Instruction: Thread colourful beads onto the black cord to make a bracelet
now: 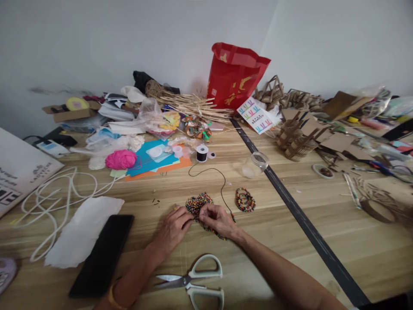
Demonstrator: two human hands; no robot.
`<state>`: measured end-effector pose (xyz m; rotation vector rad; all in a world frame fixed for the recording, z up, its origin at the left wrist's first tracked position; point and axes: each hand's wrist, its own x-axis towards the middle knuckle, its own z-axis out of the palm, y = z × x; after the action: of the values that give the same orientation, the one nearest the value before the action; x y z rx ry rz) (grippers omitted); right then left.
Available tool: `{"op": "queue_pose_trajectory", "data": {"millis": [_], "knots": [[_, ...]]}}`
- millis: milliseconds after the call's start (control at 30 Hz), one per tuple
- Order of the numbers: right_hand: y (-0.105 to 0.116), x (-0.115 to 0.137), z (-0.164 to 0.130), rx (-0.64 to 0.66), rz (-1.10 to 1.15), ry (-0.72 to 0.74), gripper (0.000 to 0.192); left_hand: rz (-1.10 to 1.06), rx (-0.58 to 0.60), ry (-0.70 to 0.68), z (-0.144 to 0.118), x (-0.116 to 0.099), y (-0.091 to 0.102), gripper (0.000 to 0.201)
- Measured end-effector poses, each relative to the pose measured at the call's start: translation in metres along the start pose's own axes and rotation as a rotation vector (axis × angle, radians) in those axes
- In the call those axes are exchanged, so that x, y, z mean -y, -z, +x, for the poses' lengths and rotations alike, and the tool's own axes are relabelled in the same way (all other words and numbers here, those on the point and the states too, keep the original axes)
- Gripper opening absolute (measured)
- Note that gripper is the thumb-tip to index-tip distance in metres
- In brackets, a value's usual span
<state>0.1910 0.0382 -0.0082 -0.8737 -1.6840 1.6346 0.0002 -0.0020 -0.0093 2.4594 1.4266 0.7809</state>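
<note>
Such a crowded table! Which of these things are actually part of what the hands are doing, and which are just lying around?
In use:
left hand and right hand, both at the pile of beads
black cord running to the spool
bead bracelets

Lying about:
scissors
black phone
pink yarn
red bag
white rope

Scissors (pixel 193 280) lie on the table (pixel 290 241) nearest the viewer; phone (pixel 101 254) to their left; bead pile (pixel 197 203) behind them; thread spool (pixel 201 153) farther back; bag (pixel 234 75) at the wall.
</note>
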Motion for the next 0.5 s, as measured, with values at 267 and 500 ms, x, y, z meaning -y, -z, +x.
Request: {"op": "queue_pose_trajectory", "data": {"millis": [267,500], "knots": [[0.0006,0.0003,-0.0003,0.015,0.011,-0.007,0.034,0.039,-0.017,0.0,-0.0024,0.0007,-0.0009,0.014],[0.0008,0.0009,-0.0007,0.014,0.016,-0.009,0.034,0.039,-0.017,0.005,-0.0028,0.0019,-0.0016,0.016]]}}
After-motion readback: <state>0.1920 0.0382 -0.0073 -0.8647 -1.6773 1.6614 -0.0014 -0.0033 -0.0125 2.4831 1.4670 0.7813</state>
